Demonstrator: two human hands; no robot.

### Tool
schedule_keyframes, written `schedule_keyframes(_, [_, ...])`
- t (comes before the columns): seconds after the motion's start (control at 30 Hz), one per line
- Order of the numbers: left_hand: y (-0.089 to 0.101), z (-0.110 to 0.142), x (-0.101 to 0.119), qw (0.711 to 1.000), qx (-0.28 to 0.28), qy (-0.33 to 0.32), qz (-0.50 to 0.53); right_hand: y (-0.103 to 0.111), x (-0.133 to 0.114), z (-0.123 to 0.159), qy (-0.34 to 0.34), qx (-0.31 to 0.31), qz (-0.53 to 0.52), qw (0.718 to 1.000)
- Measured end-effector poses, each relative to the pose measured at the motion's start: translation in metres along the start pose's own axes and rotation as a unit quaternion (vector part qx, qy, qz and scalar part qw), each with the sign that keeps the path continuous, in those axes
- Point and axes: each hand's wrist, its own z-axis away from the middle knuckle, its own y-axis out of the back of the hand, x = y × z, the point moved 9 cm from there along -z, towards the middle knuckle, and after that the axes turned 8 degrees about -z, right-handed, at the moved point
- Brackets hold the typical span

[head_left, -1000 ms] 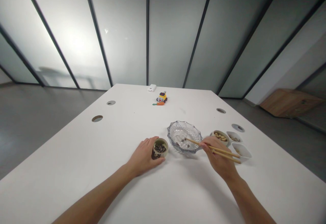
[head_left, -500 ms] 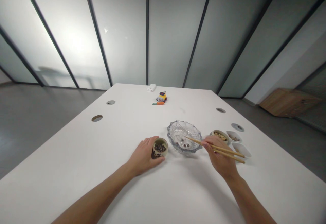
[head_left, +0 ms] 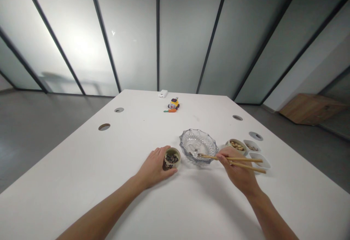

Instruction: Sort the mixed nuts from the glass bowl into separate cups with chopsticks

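My left hand (head_left: 153,167) is wrapped round a small ceramic cup (head_left: 172,158) filled with dark beans, resting on the white table (head_left: 109,167). My right hand (head_left: 237,172) grips a pair of wooden chopsticks (head_left: 232,158). Their tips reach into the near side of a cut-glass bowl (head_left: 198,145), which holds a few dark beans. The chopstick tips look closed together; I cannot make out whether a bean is between them.
Right of the glass bowl stand a round cup of pale nuts (head_left: 235,145) and two white square dishes (head_left: 251,146), (head_left: 259,161). At the far table edge lie a small toy car (head_left: 174,103), a toy carrot (head_left: 170,110) and a white box (head_left: 163,94). Cable holes (head_left: 104,126) dot the table.
The chopsticks have swung flatter and their tips have moved toward the near left of the glass bowl. My left hand and the cup have stayed put.
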Motion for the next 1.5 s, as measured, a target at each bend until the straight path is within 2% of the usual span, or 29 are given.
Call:
schedule_keyframes(0.27, [-0.001, 0.0, 0.0, 1.0, -0.009, 0.0, -0.006, 0.001, -0.008, 0.0, 0.035, -0.023, 0.03, 0.999])
schedule_keyframes(0.5, [-0.001, 0.0, 0.0, 1.0, -0.005, 0.0, -0.004, 0.01, -0.008, 0.0, 0.05, 0.004, 0.038, 0.998])
schedule_keyframes(0.6, [0.0, 0.0, 0.001, 1.0, -0.004, -0.003, -0.002, 0.011, -0.009, -0.002, 0.039, 0.005, 0.033, 0.999])
schedule_keyframes(0.83, [0.0, 0.0, 0.001, 1.0, -0.003, -0.007, 0.003, 0.002, -0.01, -0.002, 0.039, -0.037, 0.033, 0.998])
schedule_keyframes(1.2, [-0.003, 0.0, -0.003, 1.0, -0.001, -0.002, -0.003, 0.006, -0.009, -0.003, 0.04, -0.038, 0.003, 0.998])
schedule_keyframes(1.5, [-0.002, 0.0, -0.001, 1.0, -0.008, 0.002, -0.005, -0.003, -0.004, 0.001, 0.008, -0.06, -0.013, 0.998])
